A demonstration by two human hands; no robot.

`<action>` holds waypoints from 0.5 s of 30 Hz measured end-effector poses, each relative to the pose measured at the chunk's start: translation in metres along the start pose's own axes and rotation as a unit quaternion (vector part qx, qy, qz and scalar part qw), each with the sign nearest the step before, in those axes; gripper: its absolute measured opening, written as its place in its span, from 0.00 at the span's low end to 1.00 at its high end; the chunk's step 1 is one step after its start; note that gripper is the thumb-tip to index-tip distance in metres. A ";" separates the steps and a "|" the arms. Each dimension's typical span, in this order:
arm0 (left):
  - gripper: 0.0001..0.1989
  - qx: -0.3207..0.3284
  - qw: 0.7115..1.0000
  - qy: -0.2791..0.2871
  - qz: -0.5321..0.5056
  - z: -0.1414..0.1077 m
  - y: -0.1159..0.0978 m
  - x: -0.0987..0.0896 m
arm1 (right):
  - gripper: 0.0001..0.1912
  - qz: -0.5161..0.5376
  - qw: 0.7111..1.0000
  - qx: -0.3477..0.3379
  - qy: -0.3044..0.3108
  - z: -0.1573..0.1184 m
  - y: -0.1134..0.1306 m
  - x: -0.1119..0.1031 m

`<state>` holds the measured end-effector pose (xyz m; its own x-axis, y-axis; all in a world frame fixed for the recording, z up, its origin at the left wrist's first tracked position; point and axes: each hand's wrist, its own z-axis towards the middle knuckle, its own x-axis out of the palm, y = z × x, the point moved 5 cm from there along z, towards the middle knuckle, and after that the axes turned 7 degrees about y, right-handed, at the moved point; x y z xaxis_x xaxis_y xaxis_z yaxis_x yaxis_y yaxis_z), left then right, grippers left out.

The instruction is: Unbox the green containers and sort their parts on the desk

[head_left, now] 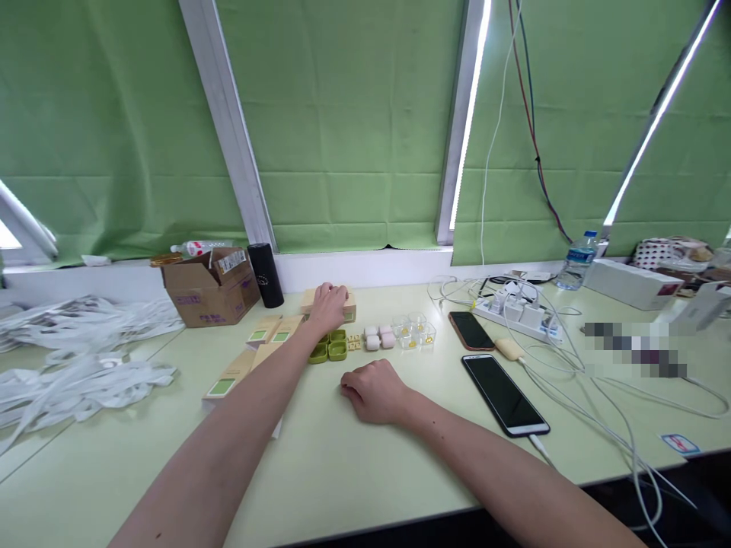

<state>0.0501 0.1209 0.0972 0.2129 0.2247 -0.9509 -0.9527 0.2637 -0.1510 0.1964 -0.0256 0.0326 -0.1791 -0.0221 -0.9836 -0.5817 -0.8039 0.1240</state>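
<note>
My left hand [330,306] reaches to the back of the table, its fingers bent over a low beige box [350,310]. What lies under the fingers is hidden. My right hand [377,390] rests on the table in a loose fist, with nothing visible in it. Between the hands stand olive-green square cups [337,350], partly behind my left forearm. To their right lie small gold pieces [355,342], pale pink and white rounded blocks [387,338] and clear little cups [409,339] with yellow bits inside. Beige cartons with green labels [222,387] lie partly under my left forearm.
An open cardboard box [214,297] and black cylinder [265,275] stand at the back left. White strips [85,388] spread at far left. On the right lie two phones [505,394], a power strip [517,313], tangled cables and a water bottle [576,262].
</note>
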 end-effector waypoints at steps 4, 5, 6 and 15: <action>0.16 0.021 0.998 -0.022 -0.058 -0.006 -0.009 -0.023 | 0.07 -0.009 0.999 -0.014 -0.032 -0.001 -0.004 -0.002; 0.16 0.025 0.997 -0.023 -0.074 -0.011 -0.012 -0.029 | 0.07 -0.012 0.999 -0.021 -0.048 -0.002 -0.007 -0.004; 0.17 0.028 0.995 -0.023 -0.091 -0.017 -0.015 -0.036 | 0.08 -0.013 0.997 -0.030 -0.068 -0.003 -0.010 -0.006; 0.16 0.035 0.974 0.043 -0.222 -0.133 -0.046 -0.049 | 0.15 0.073 0.935 0.017 -0.346 -0.027 -0.054 -0.053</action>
<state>0.0545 -0.0274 0.1149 0.5781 -0.0047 -0.8160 -0.7533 0.3811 -0.5359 0.2588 0.0027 0.0750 -0.7228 0.2690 -0.6365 -0.5337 -0.8024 0.2670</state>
